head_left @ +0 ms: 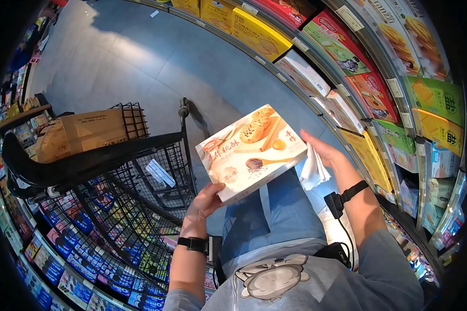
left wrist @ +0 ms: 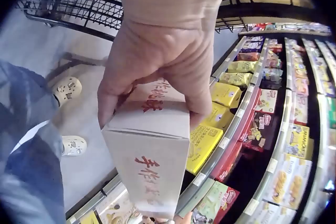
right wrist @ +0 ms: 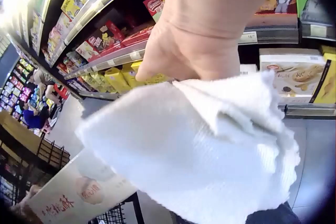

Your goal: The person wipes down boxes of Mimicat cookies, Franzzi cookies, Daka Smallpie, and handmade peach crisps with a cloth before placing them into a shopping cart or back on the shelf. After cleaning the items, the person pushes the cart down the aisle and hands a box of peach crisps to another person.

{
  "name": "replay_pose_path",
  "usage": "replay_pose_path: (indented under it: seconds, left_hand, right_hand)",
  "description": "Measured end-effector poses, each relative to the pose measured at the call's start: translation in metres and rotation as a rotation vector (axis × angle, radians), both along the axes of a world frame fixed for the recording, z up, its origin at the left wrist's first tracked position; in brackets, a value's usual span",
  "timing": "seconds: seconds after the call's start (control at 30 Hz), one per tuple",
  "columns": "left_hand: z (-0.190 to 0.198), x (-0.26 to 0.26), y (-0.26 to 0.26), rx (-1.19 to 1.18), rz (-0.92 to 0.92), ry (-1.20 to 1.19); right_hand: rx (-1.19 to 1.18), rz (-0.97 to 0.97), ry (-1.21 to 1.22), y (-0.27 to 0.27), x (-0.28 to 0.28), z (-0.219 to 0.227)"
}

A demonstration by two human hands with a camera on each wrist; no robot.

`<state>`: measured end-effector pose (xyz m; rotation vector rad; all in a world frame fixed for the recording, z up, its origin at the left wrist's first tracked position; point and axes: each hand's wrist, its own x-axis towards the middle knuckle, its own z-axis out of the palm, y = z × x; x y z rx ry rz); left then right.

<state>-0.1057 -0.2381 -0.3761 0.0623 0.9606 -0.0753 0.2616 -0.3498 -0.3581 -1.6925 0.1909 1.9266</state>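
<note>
A white cookie box (head_left: 233, 160) with red lettering and cookie pictures is tilted in front of the body. My left hand (head_left: 206, 201) grips its lower left corner; in the left wrist view, the left hand (left wrist: 157, 61) spans the box (left wrist: 152, 166) with thumb and fingers on opposite sides. At the box's right end is my right hand (head_left: 324, 150), holding a white cloth or tissue (head_left: 313, 168). From the right wrist view, the white cloth (right wrist: 194, 145) hangs from the right hand (right wrist: 194, 50) and covers its fingertips, so contact with the box cannot be seen there.
A black shopping cart (head_left: 124, 176) stands at the left with a cardboard box (head_left: 88, 132) on it. Shelves of boxed snacks (head_left: 332, 41) curve along the right side, and more packages (head_left: 83, 223) lie beyond the cart's mesh. People (right wrist: 41, 103) are farther down the aisle.
</note>
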Motion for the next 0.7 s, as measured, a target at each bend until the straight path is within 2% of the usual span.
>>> replay_pose_path:
  seconds: [0.03,0.07,0.1,0.17,0.2,0.23,0.3,0.33,0.4,0.43,0.47,0.5,0.53,0.57,0.6,0.63,0.67,0.7]
  left_hand:
    - [-0.003,0.001,-0.005,0.003,0.0,0.0]
    - [-0.01,0.0,-0.012,0.04,0.036,0.005]
    - [-0.011,0.002,-0.014,0.077,0.073,0.011]
    - [-0.014,0.002,-0.014,0.06,0.111,0.021]
    - [-0.016,0.002,-0.013,0.062,0.11,0.044]
    - [-0.018,0.002,-0.013,0.063,0.11,0.067]
    - [-0.014,0.003,-0.012,0.119,0.067,0.121]
    - [-0.012,0.003,-0.011,0.173,0.022,0.174]
    - [-0.002,0.01,-0.006,0.219,-0.036,0.207]
    - [0.0,0.014,-0.004,0.265,-0.093,0.241]
    - [0.0,0.017,-0.005,0.267,-0.1,0.236]
    - [0.001,0.021,-0.006,0.269,-0.119,0.223]
    - [0.001,0.025,-0.007,0.272,-0.14,0.208]
    - [0.001,0.027,-0.01,0.276,-0.15,0.197]
    - [0.0,0.027,-0.015,0.31,-0.194,0.168]
    - [-0.001,0.032,-0.017,0.344,-0.239,0.136]
    - [0.021,0.045,-0.009,0.342,-0.208,0.162]
    - [0.023,0.047,-0.008,0.341,-0.22,0.139]
  right_hand:
    - [-0.039,-0.034,0.008,-0.003,0.005,-0.002]
    - [-0.166,-0.138,-0.134,-0.006,0.009,-0.005]
    - [-0.164,-0.138,-0.134,-0.013,0.016,-0.01]
    - [0.073,-0.21,-0.078,-0.02,0.026,-0.016]
    - [0.072,-0.236,-0.185,-0.017,0.026,-0.009]
    - [0.074,-0.234,-0.185,-0.017,0.026,-0.013]
    - [0.221,-0.222,-0.359,-0.014,0.024,-0.023]
    - [0.209,-0.163,-0.547,-0.01,0.017,-0.031]
    - [0.317,-0.061,-0.725,0.023,-0.015,-0.015]
    - [0.474,0.034,-0.804,0.042,-0.04,0.004]
    - [0.689,0.083,-0.83,0.046,-0.061,-0.007]
    - [0.854,0.342,-0.964,0.059,-0.081,0.016]
    - [0.876,0.427,-0.902,0.058,-0.108,0.011]
    - [1.045,0.646,-0.876,0.063,-0.123,0.014]
    - [0.997,1.011,-0.927,0.056,-0.145,0.011]
    - [0.963,1.029,-0.8,0.057,-0.157,0.022]
    - [0.981,1.04,-0.825,0.06,-0.154,0.019]
    - [0.994,1.053,-0.852,0.063,-0.149,0.018]
